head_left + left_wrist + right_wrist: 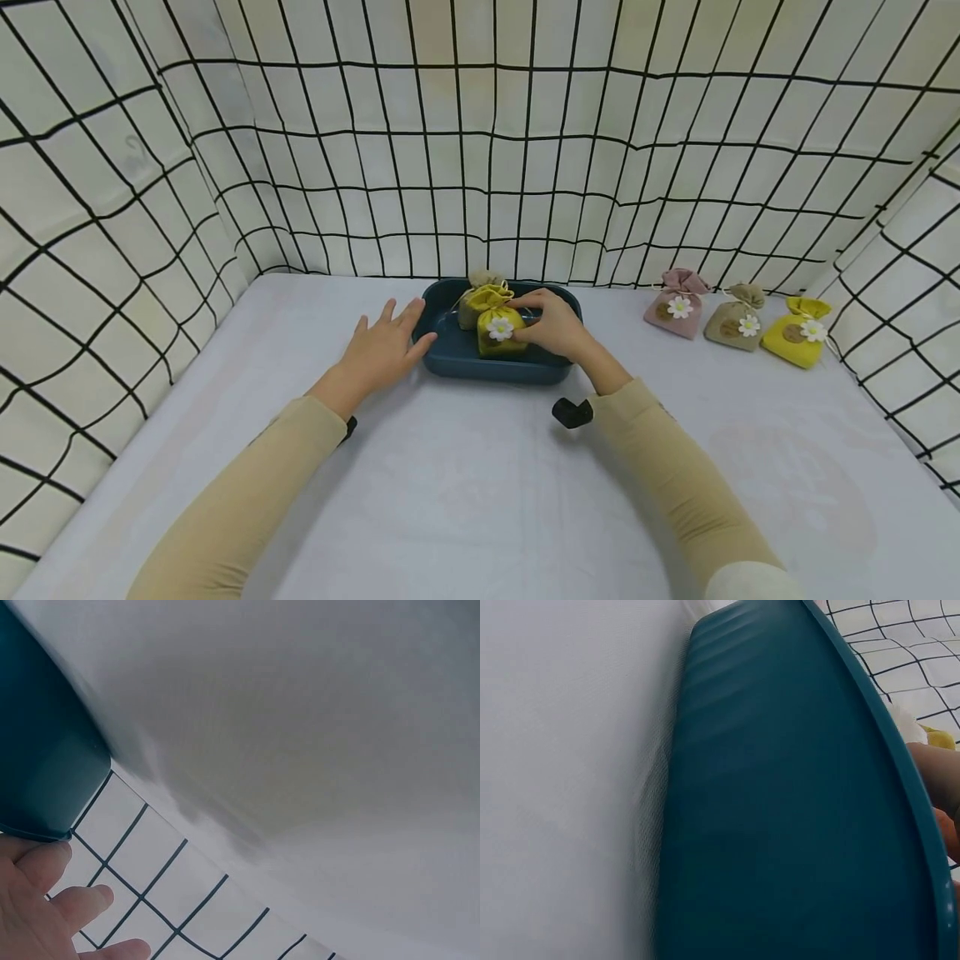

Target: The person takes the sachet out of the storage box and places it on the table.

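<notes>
White wall with black grid lines (pixel 510 100) behind a white cloth-covered table (pixel 480 492). Dark teal rectangular plastic tray (pixel 495 372) at the far edge. Left hand (pixel 381 352) by tray's left end, fingers spread apart, holding nothing. Right hand (pixel 553 327) over tray's right side, thumb and fingers pinching a yellow drawstring fabric pouch with white flower (pixel 489 343), inside the tray. Beige fabric pouch (pixel 468 317) just behind it. Right, on table: pink fabric pouch (pixel 677 323), grey-beige fabric pouch (pixel 738 312), second yellow fabric pouch (pixel 801 351).
</notes>
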`<state>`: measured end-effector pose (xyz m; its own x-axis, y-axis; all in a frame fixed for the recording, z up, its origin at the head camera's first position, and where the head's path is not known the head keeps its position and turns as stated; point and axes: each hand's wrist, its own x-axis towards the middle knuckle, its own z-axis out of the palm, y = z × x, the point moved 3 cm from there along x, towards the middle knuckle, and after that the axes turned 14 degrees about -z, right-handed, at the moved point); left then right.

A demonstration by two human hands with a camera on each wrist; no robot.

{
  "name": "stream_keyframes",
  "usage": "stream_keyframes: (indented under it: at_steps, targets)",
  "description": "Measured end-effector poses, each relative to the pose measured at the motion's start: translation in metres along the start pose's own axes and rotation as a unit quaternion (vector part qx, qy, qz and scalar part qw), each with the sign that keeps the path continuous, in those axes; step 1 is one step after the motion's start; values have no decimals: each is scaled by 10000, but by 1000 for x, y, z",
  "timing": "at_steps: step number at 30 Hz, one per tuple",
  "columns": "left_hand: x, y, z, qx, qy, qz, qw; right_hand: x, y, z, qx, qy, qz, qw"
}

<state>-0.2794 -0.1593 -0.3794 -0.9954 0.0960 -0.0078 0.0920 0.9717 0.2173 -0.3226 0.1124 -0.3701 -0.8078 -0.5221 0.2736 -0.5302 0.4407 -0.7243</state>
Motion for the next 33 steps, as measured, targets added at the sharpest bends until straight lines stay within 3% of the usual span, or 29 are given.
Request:
stream_keyframes:
  at_steps: [20, 33]
  targets:
    - [0, -1, 1, -49, 5, 22, 10000, -19, -2, -28, 793, 705, 189, 9942]
    - [-1, -1, 1, -64, 11, -7, 10000, -34, -2, -48, 825, 966, 430, 9910]
